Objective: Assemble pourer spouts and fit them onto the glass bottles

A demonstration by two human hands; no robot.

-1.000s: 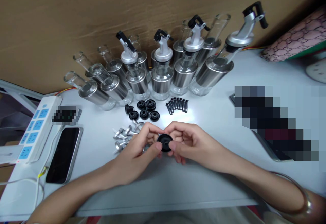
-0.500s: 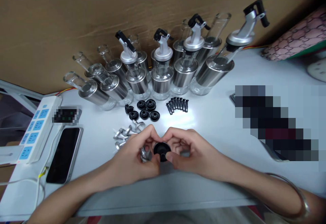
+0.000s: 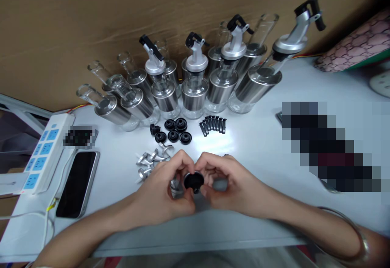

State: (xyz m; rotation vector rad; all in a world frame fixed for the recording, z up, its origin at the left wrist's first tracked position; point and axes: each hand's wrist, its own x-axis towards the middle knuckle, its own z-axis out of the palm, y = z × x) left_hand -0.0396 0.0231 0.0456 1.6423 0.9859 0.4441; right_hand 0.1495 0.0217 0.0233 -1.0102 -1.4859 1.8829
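Glass bottles [image 3: 194,99] form the reference; on their near side, the left hand [image 3: 161,190] and right hand [image 3: 234,182] jointly pinch one black stopper [image 3: 194,180], apparently for even pressure. Closer to the bottles, small black levers [image 3: 213,124] lie in a row, presumably for orderly access; versus one second earlier, the stopper appears farther from the bottles

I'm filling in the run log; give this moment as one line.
left hand: holds black disc | right hand: holds same disc | beyond: loose discs, black levers | back: bottles, some with pourers
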